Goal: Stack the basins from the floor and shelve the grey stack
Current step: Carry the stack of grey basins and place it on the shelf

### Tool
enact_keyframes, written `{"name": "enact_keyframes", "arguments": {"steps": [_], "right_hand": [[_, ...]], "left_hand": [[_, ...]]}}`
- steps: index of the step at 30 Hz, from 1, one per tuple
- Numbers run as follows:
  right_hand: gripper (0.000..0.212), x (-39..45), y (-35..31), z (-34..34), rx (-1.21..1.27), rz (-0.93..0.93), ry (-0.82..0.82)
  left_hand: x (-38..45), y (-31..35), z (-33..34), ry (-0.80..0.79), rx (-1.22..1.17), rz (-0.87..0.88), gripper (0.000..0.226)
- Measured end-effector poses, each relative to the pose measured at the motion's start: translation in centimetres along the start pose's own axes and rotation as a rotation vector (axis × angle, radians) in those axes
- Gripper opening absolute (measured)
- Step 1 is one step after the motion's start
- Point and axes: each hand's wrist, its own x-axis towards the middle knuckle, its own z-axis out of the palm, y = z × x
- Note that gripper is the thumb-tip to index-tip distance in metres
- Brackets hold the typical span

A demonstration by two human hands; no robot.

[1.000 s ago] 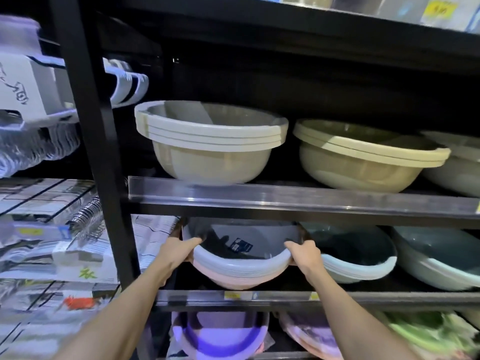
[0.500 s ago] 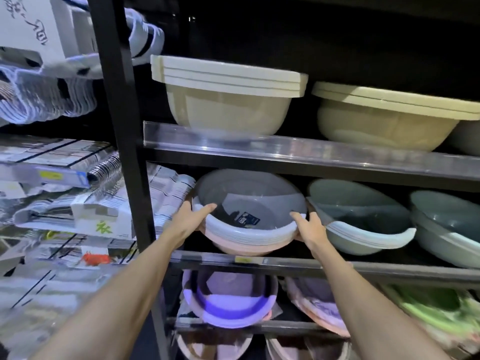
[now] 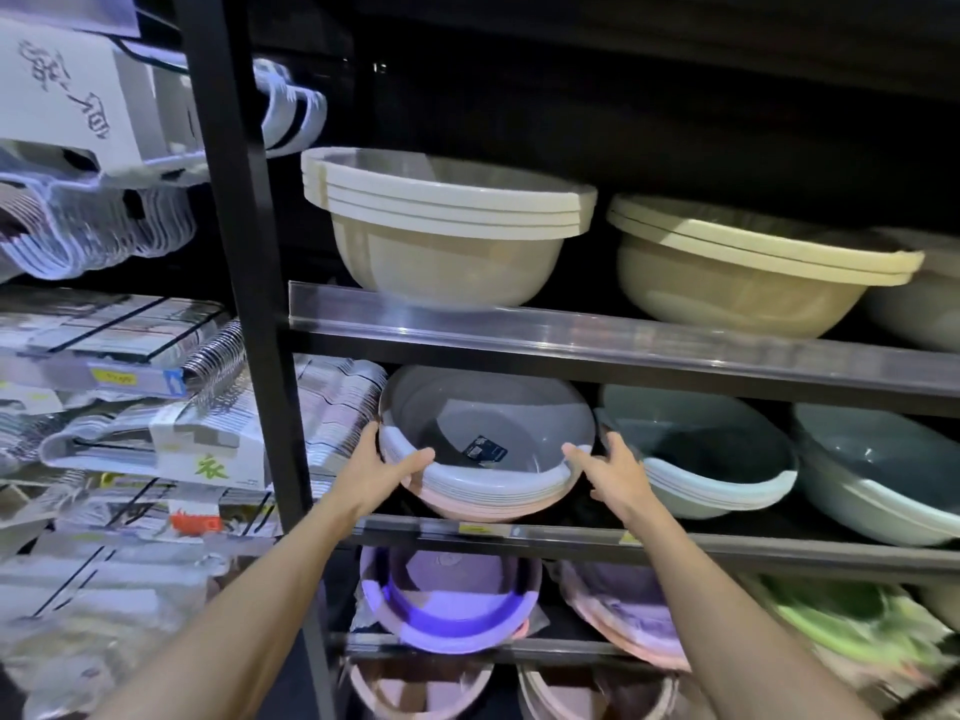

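Observation:
The grey stack of basins [image 3: 488, 439] lies tilted on the middle shelf [image 3: 571, 537], its mouth facing me, with pink basins under the grey ones and a dark label inside. My left hand [image 3: 382, 472] holds the stack's left rim, thumb along the front edge and fingers around the side. My right hand [image 3: 615, 472] is at the right rim with its fingers spread; only the thumb touches the rim.
Pale blue-green basin stacks [image 3: 696, 459] crowd the right of the same shelf. Beige basins [image 3: 447, 236] stand on the shelf above, purple and pink basins [image 3: 452, 600] below. A black upright post [image 3: 249, 304] borders the left, with hangers and packaged goods beyond it.
The stack has gone deeper onto the middle shelf and tilted up more. My right hand has loosened from gripping the rim to spread fingers. The view has dropped lower.

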Motion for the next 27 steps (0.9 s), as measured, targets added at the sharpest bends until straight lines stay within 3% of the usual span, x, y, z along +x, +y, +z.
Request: {"name": "enact_keyframes", "arguments": {"steps": [4, 13, 22, 27], "right_hand": [[0.125, -2.6, 1.2, 1.0, -0.020, -0.055, -0.105], [0.111, -3.8, 2.4, 3.1, -0.020, -0.123, -0.079], [0.083, -2.0, 1.9, 3.9, -0.035, -0.096, -0.041], [0.073, -0.3, 1.6, 4.0, -0.051, -0.054, -0.040]], "left_hand": [[-3.5, -1.4, 1.7, -0.086, -0.035, 0.050, 0.132], [-3.3, -1.7, 2.9, -0.038, 0.036, 0.078, 0.136], [-0.5, -1.7, 3.2, 0.049, 0.081, 0.072, 0.106], [1.3, -1.3, 3.4, 0.079, 0.130, 0.036, 0.073]]}}
